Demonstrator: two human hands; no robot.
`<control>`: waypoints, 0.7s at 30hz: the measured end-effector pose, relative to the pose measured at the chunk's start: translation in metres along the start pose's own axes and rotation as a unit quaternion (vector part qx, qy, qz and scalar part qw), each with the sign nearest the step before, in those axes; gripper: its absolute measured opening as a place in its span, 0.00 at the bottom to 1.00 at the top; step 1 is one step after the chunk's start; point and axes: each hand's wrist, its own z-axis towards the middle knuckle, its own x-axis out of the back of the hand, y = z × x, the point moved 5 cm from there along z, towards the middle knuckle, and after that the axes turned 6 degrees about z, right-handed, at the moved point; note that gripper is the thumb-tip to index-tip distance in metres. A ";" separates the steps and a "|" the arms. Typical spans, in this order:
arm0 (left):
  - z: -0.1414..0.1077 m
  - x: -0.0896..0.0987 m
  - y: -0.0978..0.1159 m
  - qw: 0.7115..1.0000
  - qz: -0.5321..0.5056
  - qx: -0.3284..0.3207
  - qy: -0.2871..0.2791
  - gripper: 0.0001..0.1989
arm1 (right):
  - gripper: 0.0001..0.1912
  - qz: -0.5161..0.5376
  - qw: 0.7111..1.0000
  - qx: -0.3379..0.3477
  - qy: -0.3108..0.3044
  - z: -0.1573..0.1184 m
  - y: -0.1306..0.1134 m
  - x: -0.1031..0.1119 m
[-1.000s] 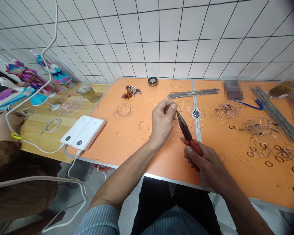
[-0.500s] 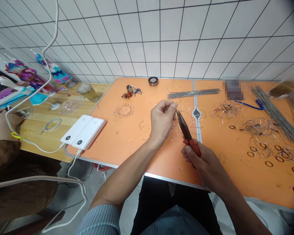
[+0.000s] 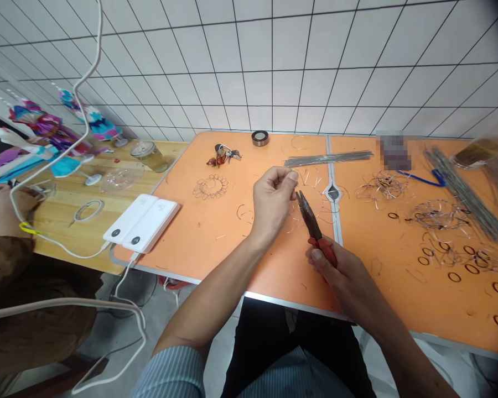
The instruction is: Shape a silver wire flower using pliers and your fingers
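My left hand (image 3: pixel 274 202) is closed in a pinch above the middle of the orange table (image 3: pixel 216 221); what lies between thumb and forefinger is too small to make out. My right hand (image 3: pixel 336 271) is wrapped round the red handles of the pliers (image 3: pixel 311 221). Their dark jaws point up and left, just below and right of my left fingertips. Thin wire pieces (image 3: pixel 311 178) lie on the table behind the hands. A looped wire ring (image 3: pixel 210 187) rests to the left, and a bundle of straight wires (image 3: pixel 328 158) lies beyond.
Keys (image 3: pixel 224 155) and a tape roll (image 3: pixel 259 138) sit at the back. Tangled wires (image 3: pixel 440 214), dark rings (image 3: pixel 454 277) and another wire bundle (image 3: pixel 467 193) lie right. White power banks (image 3: pixel 141 222) with cables are left, near a glass (image 3: pixel 149 156) and another person's hand (image 3: pixel 12 207).
The pliers' jaws have moved slightly down and left, now a little apart from my left fingertips. My left hand has shifted slightly left.
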 end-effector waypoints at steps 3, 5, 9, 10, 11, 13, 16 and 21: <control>0.007 0.006 0.003 1.000 -0.014 -0.001 0.006 0.11 | 0.26 -0.046 0.999 0.004 -0.014 -0.018 0.003 0.004; 0.011 0.009 0.006 1.000 -0.008 0.002 0.003 0.12 | 0.28 -0.100 0.995 0.003 0.001 -0.032 0.016 0.014; 0.015 0.010 0.010 1.000 -0.003 0.001 -0.022 0.12 | 0.30 -0.249 0.967 0.005 0.055 -0.044 0.051 0.043; 0.015 0.009 0.010 0.999 -0.005 0.000 -0.031 0.13 | 0.29 -0.288 0.956 0.010 0.062 -0.043 0.059 0.048; 0.016 0.008 0.010 0.999 -0.006 0.000 -0.042 0.13 | 0.28 -0.325 0.943 0.017 0.065 -0.040 0.064 0.053; 0.016 0.005 0.008 0.998 -0.011 -0.001 -0.065 0.16 | 0.26 -0.384 0.919 0.037 0.073 -0.034 0.071 0.062; 0.016 0.000 0.003 0.995 -0.025 -0.001 -0.100 0.22 | 0.23 -0.409 0.907 0.073 0.067 -0.024 0.067 0.076; 0.010 -0.013 -0.001 0.982 -0.048 0.010 -0.180 0.26 | 0.22 -0.249 0.948 0.121 0.157 -0.006 0.003 0.109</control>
